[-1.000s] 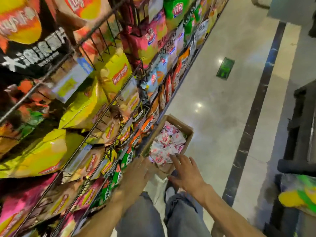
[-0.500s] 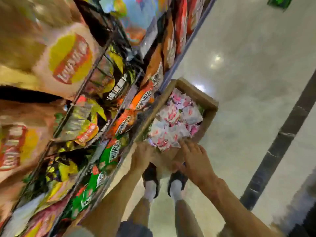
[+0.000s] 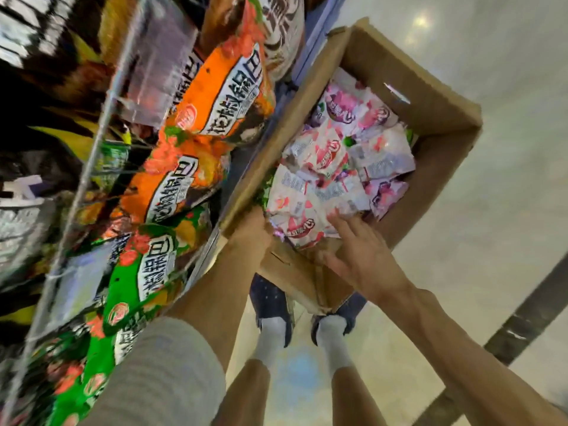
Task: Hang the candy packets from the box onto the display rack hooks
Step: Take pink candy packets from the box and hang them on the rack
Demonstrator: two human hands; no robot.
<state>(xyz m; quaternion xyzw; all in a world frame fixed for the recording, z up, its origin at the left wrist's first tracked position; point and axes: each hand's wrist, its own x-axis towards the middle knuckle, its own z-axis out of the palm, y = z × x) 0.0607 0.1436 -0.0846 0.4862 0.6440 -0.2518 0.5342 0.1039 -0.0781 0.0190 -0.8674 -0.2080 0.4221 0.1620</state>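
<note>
An open brown cardboard box [image 3: 408, 87] stands on the pale glossy floor [image 3: 507, 149], and it is the landmark here. Inside the box lies a loose heap of white-and-pink plastic candy packets [image 3: 335, 167], piled one over another and filling most of its bottom. Just left of the box stands the wire display rack [image 3: 101, 142], where orange snack bags [image 3: 221, 87] and green snack bags [image 3: 135, 281] hang close together.

The left hand [image 3: 250, 238] is at the near left corner of the box, against its cardboard edge; its fingers go down behind the edge, so I cannot tell if they grip the edge or only rest there. The right hand [image 3: 365, 259] is at the near side of the box with the fingers straight and spread. The fingertips [image 3: 333, 218] touch the nearest packet in the heap, and the hand holds nothing.

Below the box, the person's two feet in white socks [image 3: 272, 339] and dark blue shoes [image 3: 267, 299] stand on the floor, partly under the near flap of the box.
</note>
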